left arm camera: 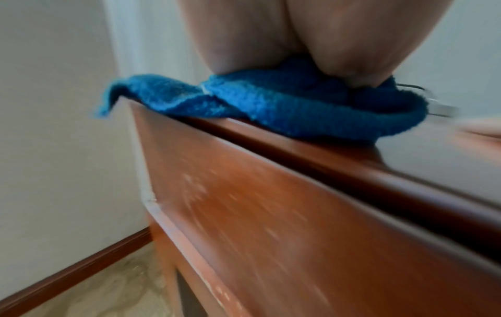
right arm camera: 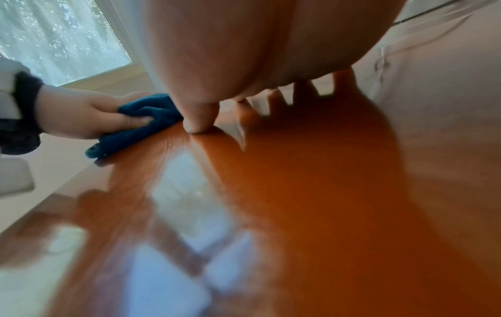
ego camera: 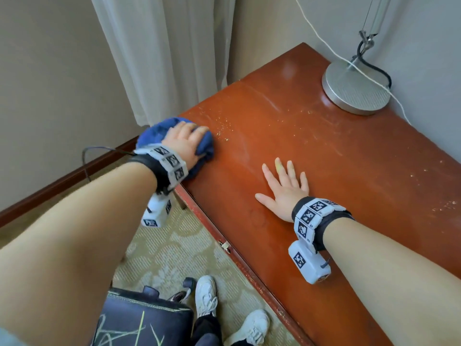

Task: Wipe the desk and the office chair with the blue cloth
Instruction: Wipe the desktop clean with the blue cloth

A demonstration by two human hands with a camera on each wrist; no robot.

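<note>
Blue cloth bunched under left hand, fingers curled round it, at desk left-front corner, part overhanging the edge. Right hand flat, fingers spread, bracing mid-desk. Desk-wiping step; crumbs just beside cloth, so next stroke likely sweeps rightward, open room until lamp base; office chair unwiped.

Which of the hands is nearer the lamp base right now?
Right. The right hand lies flat mid-desk, nearer the lamp base in the far corner. The left hand grips the blue cloth at the desk's opposite end.
</note>
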